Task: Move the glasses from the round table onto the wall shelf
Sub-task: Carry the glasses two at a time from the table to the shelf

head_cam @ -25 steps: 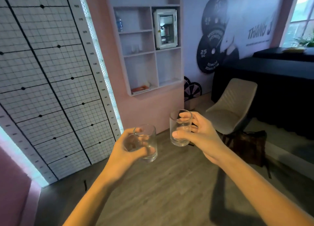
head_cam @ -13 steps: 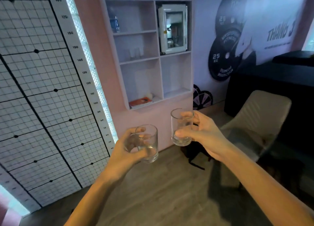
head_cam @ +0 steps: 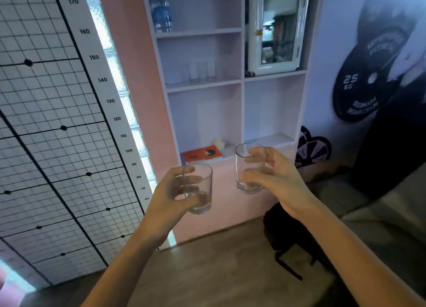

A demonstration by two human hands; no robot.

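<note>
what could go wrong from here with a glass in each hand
1. The left glass in the left hand and the right glass in the right hand are close together and might knock.
2. The wall shelf already holds a row of glasses; setting more beside them could topple one.
3. With both hands full, neither could catch a slip.

Dim, pinkish-blue indoor light. The glass-block strip (head_cam: 115, 76) glows brightest, slightly blown out. Motion blur softens the wall shelf (head_cam: 204, 85) and the poster (head_cam: 368, 80). Wide-angle distortion bends the height chart (head_cam: 46, 103) lines toward the edges.
</note>
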